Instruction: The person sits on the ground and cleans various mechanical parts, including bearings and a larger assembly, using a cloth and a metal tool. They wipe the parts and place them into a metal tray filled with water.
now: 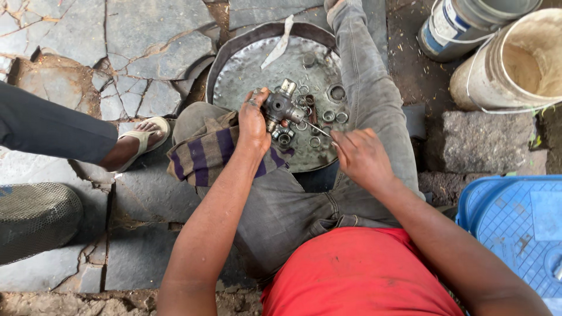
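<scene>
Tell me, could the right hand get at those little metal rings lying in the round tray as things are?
Probably yes. The right hand hovers at the edge of the metal tray, and the rings lie just beyond its fingertips with nothing covering them. It pinches a thin tool, though, so picking one up might be awkward.

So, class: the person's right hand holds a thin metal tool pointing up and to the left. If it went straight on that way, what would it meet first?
Most likely the cross-shaped metal joint held in the left hand. The thin tool in the right hand already points at its lower side, over the round metal tray; depth is hard to judge.
</scene>
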